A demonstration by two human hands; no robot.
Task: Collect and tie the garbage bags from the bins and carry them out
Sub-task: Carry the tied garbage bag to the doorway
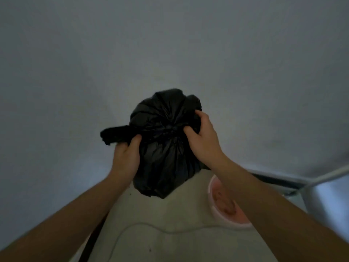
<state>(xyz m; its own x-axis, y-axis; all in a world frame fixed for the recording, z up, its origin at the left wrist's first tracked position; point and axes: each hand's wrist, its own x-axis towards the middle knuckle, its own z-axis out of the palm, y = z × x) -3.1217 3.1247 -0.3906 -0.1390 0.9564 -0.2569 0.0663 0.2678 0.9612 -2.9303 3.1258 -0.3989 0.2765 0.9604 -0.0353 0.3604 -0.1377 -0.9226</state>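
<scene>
Black garbage bag [164, 148] is held up against the grey wall [170, 44], above the floor [170, 208]. Left grip [125, 156] is clenched on its twisted tail, and right grip [202, 137] pinches gathered plastic at the neck. Pink round container [224, 207] is partly hidden under the right forearm. White cable [151, 226] lies on the floor.

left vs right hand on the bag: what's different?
The left hand grips a twisted tail sticking out sideways from the black bag; the right hand grips bunched plastic close against the gathered neck. The left hand sits lower in the view, the right hand higher. Both curl round the same bag's plastic, on opposite sides.
</scene>
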